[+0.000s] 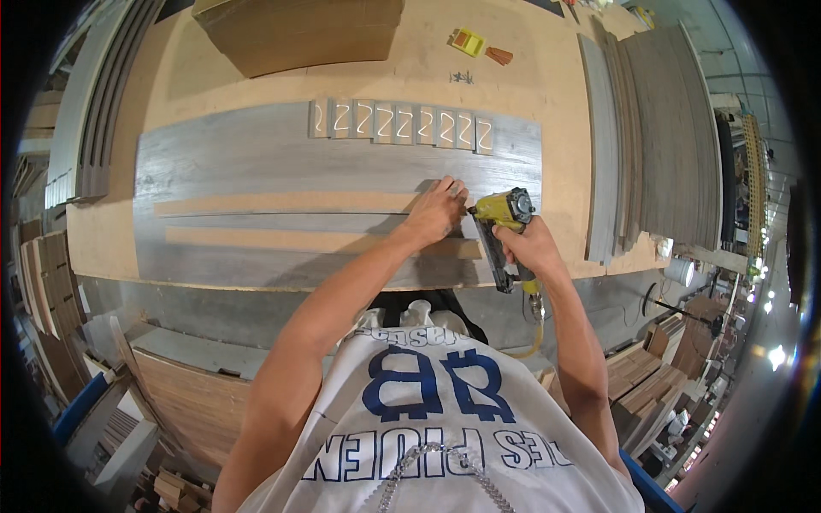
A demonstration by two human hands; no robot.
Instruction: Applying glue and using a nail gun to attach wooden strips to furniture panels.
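Observation:
My right hand (532, 246) grips a yellow-green and black pneumatic nail gun (494, 209), whose air hose (539, 321) hangs from the base of the handle. The gun's nose points left, close beside my left hand (439, 210). That hand presses with bent fingers on the right end of the upper light-brown wood strip (299, 203), covering it. A second wood strip (316, 240) lies parallel and nearer to me. Both rest on a long grey wood-grain panel (231, 158). Several small grey blocks (383, 126) with white glue-like squiggles stand in a row along the panel's far side.
Beyond the panel are a cardboard box (299, 38), a small yellow container (467, 41), brown pieces (499, 56) and scattered small fasteners (462, 78). Stacked grey boards flank the workbench (564, 171) at left (98, 103) and right (676, 137).

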